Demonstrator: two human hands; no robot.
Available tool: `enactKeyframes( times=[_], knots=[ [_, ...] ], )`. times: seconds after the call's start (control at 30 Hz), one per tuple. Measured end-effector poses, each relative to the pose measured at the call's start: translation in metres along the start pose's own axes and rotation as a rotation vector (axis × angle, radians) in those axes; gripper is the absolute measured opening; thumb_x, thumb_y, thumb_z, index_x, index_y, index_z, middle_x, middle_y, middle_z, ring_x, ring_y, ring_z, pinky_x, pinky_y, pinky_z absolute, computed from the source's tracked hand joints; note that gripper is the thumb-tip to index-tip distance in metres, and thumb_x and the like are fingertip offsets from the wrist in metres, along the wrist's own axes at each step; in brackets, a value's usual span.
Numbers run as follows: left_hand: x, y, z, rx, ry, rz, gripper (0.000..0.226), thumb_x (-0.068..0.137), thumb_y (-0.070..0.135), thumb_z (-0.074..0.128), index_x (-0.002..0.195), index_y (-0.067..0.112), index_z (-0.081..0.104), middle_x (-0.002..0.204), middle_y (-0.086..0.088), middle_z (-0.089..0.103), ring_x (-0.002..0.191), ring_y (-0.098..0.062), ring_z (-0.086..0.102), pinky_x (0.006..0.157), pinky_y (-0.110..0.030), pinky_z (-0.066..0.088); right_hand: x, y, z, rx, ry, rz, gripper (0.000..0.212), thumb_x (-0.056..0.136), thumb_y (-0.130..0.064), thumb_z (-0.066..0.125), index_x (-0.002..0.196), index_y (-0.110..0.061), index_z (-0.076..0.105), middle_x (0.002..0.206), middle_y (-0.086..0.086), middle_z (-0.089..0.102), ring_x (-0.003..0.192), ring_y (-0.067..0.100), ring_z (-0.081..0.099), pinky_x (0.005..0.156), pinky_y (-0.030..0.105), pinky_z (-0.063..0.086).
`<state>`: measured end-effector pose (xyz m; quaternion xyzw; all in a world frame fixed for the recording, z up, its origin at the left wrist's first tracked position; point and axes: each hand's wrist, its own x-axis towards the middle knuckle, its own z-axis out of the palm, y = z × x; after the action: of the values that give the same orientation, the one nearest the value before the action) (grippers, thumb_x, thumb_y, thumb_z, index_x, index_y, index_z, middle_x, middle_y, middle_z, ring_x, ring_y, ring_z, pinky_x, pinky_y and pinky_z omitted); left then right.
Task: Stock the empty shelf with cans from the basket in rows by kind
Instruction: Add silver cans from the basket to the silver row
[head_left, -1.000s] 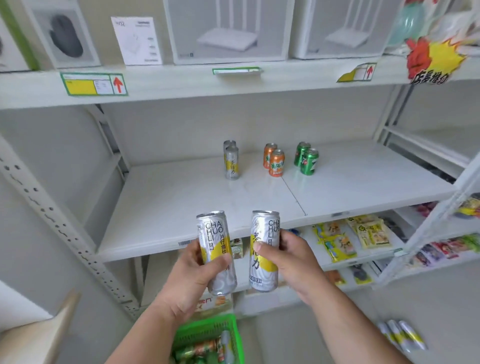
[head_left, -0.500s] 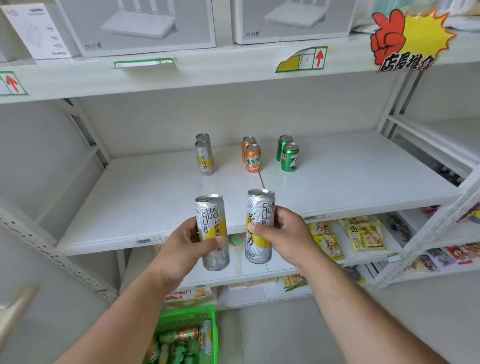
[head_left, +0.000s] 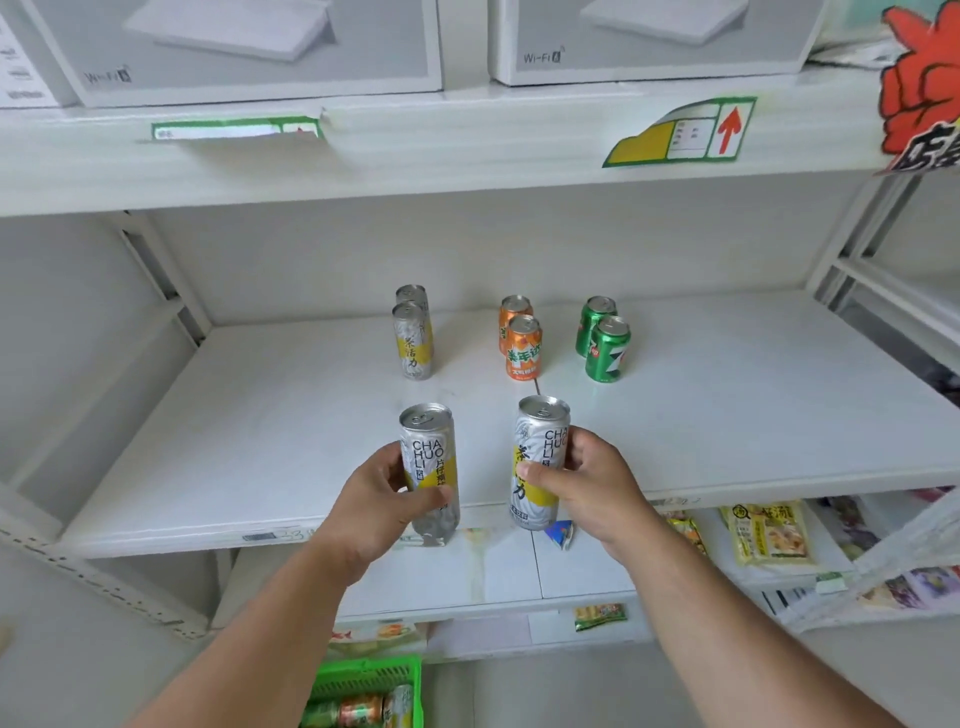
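Note:
My left hand (head_left: 387, 506) grips a tall silver-and-yellow can (head_left: 428, 452) upright, and my right hand (head_left: 592, 488) grips a second can of the same kind (head_left: 540, 447). Both are held at the front edge of the white shelf (head_left: 727, 415). At the back of the shelf stand three short rows: two silver cans (head_left: 413, 340), two orange cans (head_left: 522, 343) and two green cans (head_left: 605, 345). The green basket (head_left: 363, 680) sits on the floor below, with several cans lying in it.
A higher shelf (head_left: 467, 150) with router boxes and price tags overhangs the white shelf. Below are lower shelves with snack packets (head_left: 769, 535). White shelf posts stand at the left and right.
Both hands have carried their cans up and forward to the shelf's front edge. The camera has come closer to the shelf and the basket has dropped to the frame's bottom.

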<state>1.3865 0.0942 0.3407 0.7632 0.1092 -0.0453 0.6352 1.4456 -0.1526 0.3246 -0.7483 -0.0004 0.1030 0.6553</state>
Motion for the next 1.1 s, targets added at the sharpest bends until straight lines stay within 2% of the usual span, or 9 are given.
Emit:
enactKeyframes(
  times=[0.07,0.1,0.3,0.53,0.67,0.77,0.97,1.03,1.1],
  knots=[
    [0.021,-0.007,-0.005,0.015,-0.002,0.002,0.033,0.079,0.007,0.082,0.107,0.019,0.07,0.101,-0.001,0.077,0.098,-0.017,0.071,0.084,-0.028,0.055,0.017,0.004,0.004,-0.023,0.018,0.022,0.031,0.079,-0.012,0.086,0.106,-0.021,0.073,0.102,-0.004,0.081,0.096,0.015,0.077,0.095,0.045,0.061],
    [0.031,-0.011,-0.007,0.029,-0.002,0.004,0.033,0.079,0.007,0.082,0.107,0.019,0.07,0.103,-0.001,0.077,0.101,-0.017,0.071,0.087,-0.029,0.054,0.025,0.007,0.005,-0.029,0.025,0.031,0.032,0.078,-0.014,0.086,0.106,-0.022,0.073,0.101,-0.005,0.081,0.096,0.014,0.077,0.095,0.045,0.061],
    [0.074,-0.028,-0.012,0.118,0.037,-0.039,0.039,0.076,0.008,0.084,0.107,0.024,0.067,0.102,0.004,0.076,0.1,-0.014,0.07,0.089,-0.029,0.056,0.07,0.012,0.015,-0.088,0.036,0.059,0.05,0.058,-0.033,0.084,0.106,-0.023,0.073,0.099,-0.006,0.08,0.094,0.016,0.077,0.094,0.049,0.06],
    [0.11,-0.035,-0.015,0.181,0.058,-0.071,0.056,0.071,0.012,0.087,0.117,0.029,0.061,0.109,0.006,0.074,0.107,-0.013,0.069,0.099,-0.038,0.055,0.124,0.021,0.02,-0.145,0.007,0.023,0.062,0.05,-0.043,0.08,0.108,-0.025,0.066,0.101,-0.006,0.078,0.095,0.015,0.075,0.094,0.05,0.059],
    [0.126,-0.037,-0.019,0.2,0.067,-0.085,0.062,0.07,0.015,0.089,0.122,0.033,0.06,0.113,0.009,0.073,0.11,-0.008,0.067,0.1,-0.035,0.053,0.142,0.026,0.023,-0.215,-0.015,0.015,0.057,0.06,-0.032,0.084,0.112,-0.03,0.062,0.107,-0.01,0.075,0.099,0.015,0.072,0.094,0.045,0.059],
    [0.137,-0.036,-0.022,0.209,0.043,-0.098,0.064,0.074,0.007,0.086,0.126,0.032,0.057,0.115,0.01,0.073,0.111,-0.004,0.066,0.099,-0.029,0.051,0.15,0.032,0.024,-0.259,-0.026,0.022,0.054,0.07,-0.026,0.085,0.118,-0.03,0.06,0.11,-0.011,0.073,0.101,0.015,0.07,0.093,0.041,0.058],
    [0.143,-0.032,-0.029,0.296,-0.027,-0.109,0.062,0.08,0.009,0.083,0.131,0.032,0.055,0.12,0.016,0.069,0.112,0.008,0.061,0.09,-0.014,0.048,0.147,0.038,0.027,-0.302,0.003,0.042,0.049,0.075,-0.027,0.085,0.118,-0.028,0.061,0.107,-0.011,0.074,0.098,0.013,0.071,0.086,0.034,0.057],
    [0.137,-0.035,-0.032,0.303,-0.044,-0.127,0.069,0.082,0.006,0.081,0.139,0.031,0.05,0.132,0.017,0.062,0.121,0.003,0.056,0.089,-0.016,0.047,0.137,0.041,0.028,-0.308,-0.008,0.086,0.055,0.073,-0.035,0.084,0.124,-0.028,0.061,0.114,-0.012,0.073,0.104,0.012,0.07,0.093,0.036,0.056],
    [0.129,-0.042,-0.034,0.236,0.03,-0.155,0.08,0.083,0.007,0.079,0.149,0.032,0.041,0.144,0.016,0.051,0.129,-0.006,0.052,0.091,-0.021,0.046,0.115,0.046,0.029,-0.35,0.069,0.085,0.065,0.075,-0.045,0.081,0.134,-0.029,0.057,0.13,-0.012,0.067,0.116,0.012,0.064,0.103,0.037,0.052]
  ],
)
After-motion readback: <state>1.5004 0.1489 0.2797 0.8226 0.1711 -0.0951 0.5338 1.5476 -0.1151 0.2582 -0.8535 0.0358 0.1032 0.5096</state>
